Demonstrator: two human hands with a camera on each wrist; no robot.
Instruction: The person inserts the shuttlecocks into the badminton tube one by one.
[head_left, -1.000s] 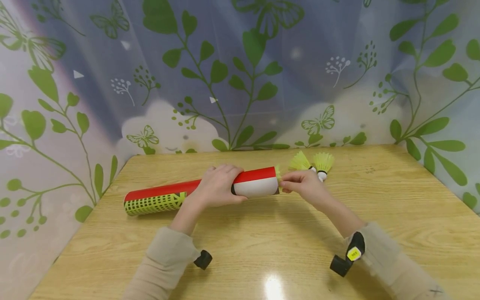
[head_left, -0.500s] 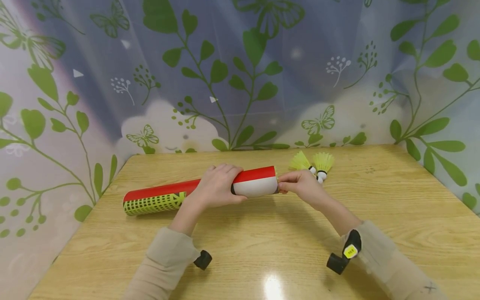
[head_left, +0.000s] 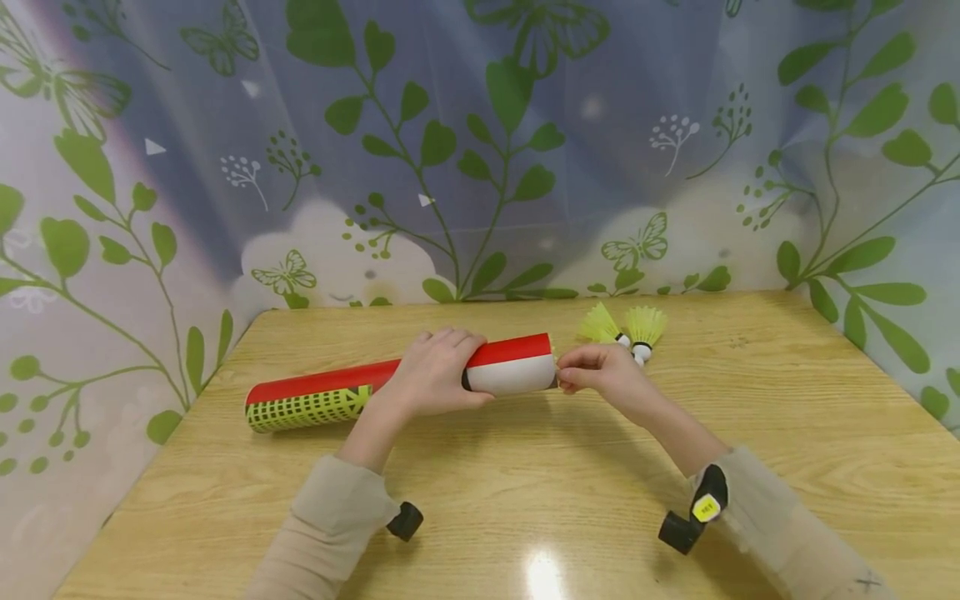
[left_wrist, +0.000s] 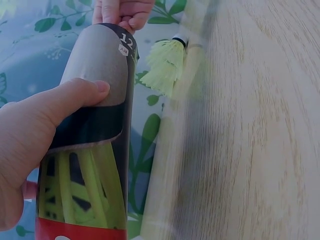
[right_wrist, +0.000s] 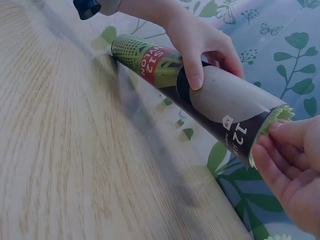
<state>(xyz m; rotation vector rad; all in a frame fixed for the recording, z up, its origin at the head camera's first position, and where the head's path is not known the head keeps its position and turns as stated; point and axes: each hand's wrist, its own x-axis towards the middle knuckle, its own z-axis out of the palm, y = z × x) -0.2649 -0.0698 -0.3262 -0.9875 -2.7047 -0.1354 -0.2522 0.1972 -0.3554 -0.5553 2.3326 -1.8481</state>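
My left hand (head_left: pixel 438 372) grips a long shuttlecock tube (head_left: pixel 513 364), red, white and yellow-green, over its middle. The tube lies slanted, its right end tipped up a little. In the right wrist view, the jagged yellow-green skirt of a shuttlecock (right_wrist: pixel 281 113) shows just inside the tube's mouth; the rest of it is hidden. My right hand (head_left: pixel 611 379) is at that mouth, thumb and forefinger pinching the skirt's edge. In the left wrist view, the fingertips of the right hand (left_wrist: pixel 122 11) appear beyond the tube's rim.
Two loose yellow shuttlecocks with white heads, one on the left (head_left: pixel 600 323) and one on the right (head_left: pixel 645 327), lie behind my right hand. The wooden table (head_left: pixel 480 500) ends at a patterned curtain (head_left: pixel 465 167) at the back.
The skirt that stuck out of the tube's mouth a second ago now barely shows past the rim. My right hand has shifted slightly toward the tube; the left hand keeps its grip.
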